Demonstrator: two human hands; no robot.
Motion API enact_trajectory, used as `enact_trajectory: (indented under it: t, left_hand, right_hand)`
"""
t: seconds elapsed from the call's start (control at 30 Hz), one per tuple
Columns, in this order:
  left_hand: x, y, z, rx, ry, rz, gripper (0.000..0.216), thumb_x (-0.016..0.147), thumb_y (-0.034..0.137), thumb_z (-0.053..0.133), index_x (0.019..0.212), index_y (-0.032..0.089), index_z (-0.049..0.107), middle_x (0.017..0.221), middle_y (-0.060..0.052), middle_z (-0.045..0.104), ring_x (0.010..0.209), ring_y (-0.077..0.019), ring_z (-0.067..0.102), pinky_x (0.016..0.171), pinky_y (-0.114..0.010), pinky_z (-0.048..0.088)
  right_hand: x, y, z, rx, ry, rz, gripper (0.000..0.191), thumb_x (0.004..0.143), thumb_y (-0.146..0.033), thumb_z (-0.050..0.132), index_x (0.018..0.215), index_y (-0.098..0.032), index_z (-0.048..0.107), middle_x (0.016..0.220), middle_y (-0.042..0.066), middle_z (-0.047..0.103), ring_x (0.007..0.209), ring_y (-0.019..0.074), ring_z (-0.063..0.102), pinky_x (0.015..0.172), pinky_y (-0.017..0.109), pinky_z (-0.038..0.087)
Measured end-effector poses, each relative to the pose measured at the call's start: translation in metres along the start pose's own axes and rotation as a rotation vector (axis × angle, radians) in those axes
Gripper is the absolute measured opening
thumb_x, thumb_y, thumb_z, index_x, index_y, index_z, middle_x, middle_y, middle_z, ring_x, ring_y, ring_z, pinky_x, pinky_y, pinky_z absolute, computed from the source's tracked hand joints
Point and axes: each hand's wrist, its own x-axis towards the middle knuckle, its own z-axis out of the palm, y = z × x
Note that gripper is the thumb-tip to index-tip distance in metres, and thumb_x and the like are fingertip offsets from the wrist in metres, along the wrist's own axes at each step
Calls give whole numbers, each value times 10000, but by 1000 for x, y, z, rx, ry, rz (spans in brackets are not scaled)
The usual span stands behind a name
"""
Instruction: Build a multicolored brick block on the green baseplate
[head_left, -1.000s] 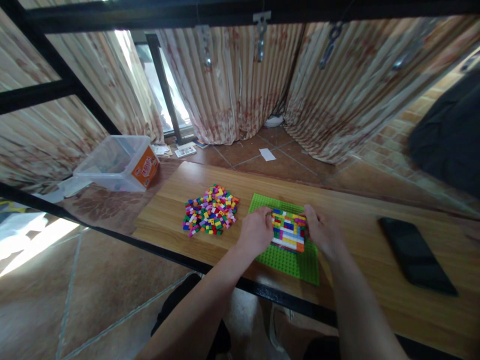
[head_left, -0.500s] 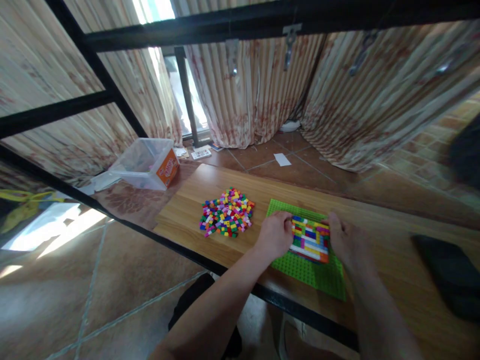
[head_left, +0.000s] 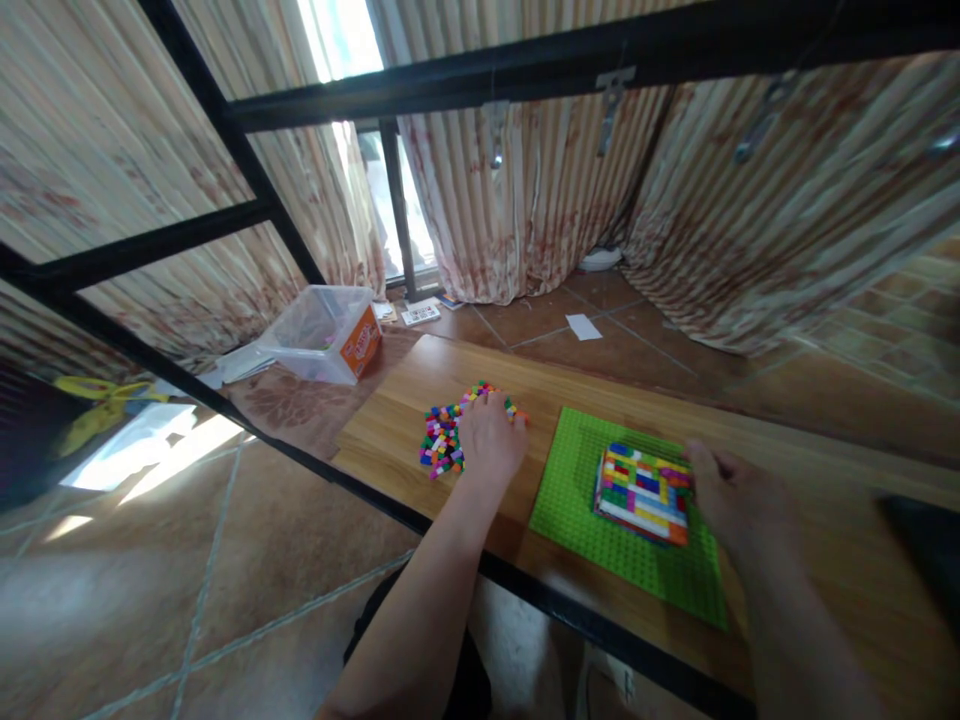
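Note:
A green studded baseplate (head_left: 592,505) lies on a wooden table (head_left: 397,420). On it stands a flat block of many-coloured bricks (head_left: 643,491). My right hand (head_left: 731,490) rests against the right edge of that block, fingers curled on it. My left hand (head_left: 489,438) lies over a heap of small loose coloured bricks (head_left: 444,440) to the left of the plate; its fingertips are bent down into the heap and hidden, so I cannot see whether they hold a brick.
A clear plastic box with an orange label (head_left: 327,332) sits on the tiled floor at the back left. Black metal frame bars (head_left: 247,210) cross the view. Striped curtains hang behind. A dark flat object (head_left: 926,540) lies at the table's right.
My left hand has left the brick block and moved left onto the loose heap. My right hand stays at the block's right edge. The camera has swung left.

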Motion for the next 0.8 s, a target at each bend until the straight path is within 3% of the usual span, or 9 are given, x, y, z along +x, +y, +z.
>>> enact_trajectory:
  t: [0.13,0.33,0.53,0.67,0.8]
  left_hand:
    - [-3,0,5,143,-25,-5,302,846,318,642,1052,97,646,1051,-178,696,1053,-313,618,896,-402,471]
    - [-1,-2,9,201,-29,17,212,895,157,479,998,122,661,974,-159,707,991,-300,641,801,-386,479]
    - [2,-7,4,165,-34,41,179,892,160,483,903,140,661,977,-155,700,982,-303,633,845,-410,470]
    - [3,-6,2,-26,1,134,99,872,174,541,879,155,638,941,-124,692,970,-275,629,902,-411,461]
    - [-1,3,3,-534,-188,216,50,874,210,578,862,176,612,825,-54,683,793,-198,646,764,-330,499]
  right_hand:
    - [1,0,2,22,30,-15,442,853,-551,474,782,-210,746,619,93,671,543,268,583,511,350,370]
    - [0,2,1,64,18,-9,386,830,-523,514,752,-217,737,613,78,679,546,263,598,515,351,389]
    - [1,1,1,68,46,0,346,815,-479,546,776,-201,748,644,69,694,569,248,613,526,333,406]
    - [-3,-11,-3,210,148,19,308,826,-430,554,818,-185,742,679,59,709,602,227,634,573,326,449]
    - [-12,-36,-5,494,219,-38,276,829,-422,591,821,-187,737,747,46,727,674,198,657,643,313,496]
